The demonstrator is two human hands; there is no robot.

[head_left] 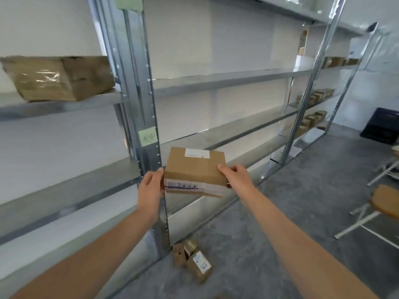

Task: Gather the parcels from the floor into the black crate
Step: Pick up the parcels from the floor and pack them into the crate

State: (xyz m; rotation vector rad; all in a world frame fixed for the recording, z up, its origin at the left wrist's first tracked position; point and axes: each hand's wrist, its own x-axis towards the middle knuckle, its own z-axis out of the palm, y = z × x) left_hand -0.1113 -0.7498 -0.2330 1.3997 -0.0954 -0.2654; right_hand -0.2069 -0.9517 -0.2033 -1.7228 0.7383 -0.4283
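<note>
At frame centre, the left hand (151, 186) and right hand (236, 175) grip a cardboard box (194, 169), fingers clamped on its sides; small parcels (192, 260) lie on the floor (280, 212) below, black crate (382, 126) far right.

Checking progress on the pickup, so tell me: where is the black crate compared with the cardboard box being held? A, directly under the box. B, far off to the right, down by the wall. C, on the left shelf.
B: the black crate sits low by the wall at the far right, well away from the cardboard box that the left hand and right hand grip in front of the shelving.
</note>
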